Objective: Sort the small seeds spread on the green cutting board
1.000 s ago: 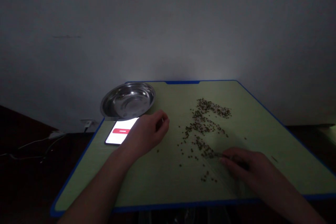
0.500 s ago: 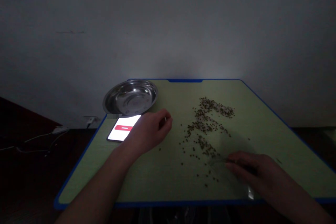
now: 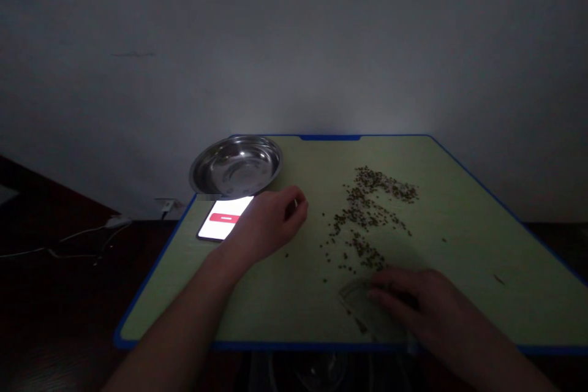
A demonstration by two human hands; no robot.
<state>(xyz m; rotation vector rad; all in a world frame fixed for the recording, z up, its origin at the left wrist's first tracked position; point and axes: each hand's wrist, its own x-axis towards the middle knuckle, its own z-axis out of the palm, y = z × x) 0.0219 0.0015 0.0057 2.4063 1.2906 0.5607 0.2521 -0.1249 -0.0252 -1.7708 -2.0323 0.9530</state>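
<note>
Small dark brown grains lie scattered in a loose heap right of the table's middle. My right hand pinches a clear plastic piece with a curved edge, held low at the front of the heap; its full shape is hard to see. A few blurred grains sit along that piece, close to the front edge. My left hand hovers over or rests on the table left of the grains, fingers curled together. Whether it holds something small is hidden.
A steel basin stands at the back left. A phone with a lit screen lies before it, partly behind my left hand. The light green table has a blue rim. Below its front edge shows a clear container. A wall closes the back.
My right hand has moved left with the clear piece, and grains near the front have shifted toward the table's edge. My left hand keeps its pose; the whole view has shifted slightly.
</note>
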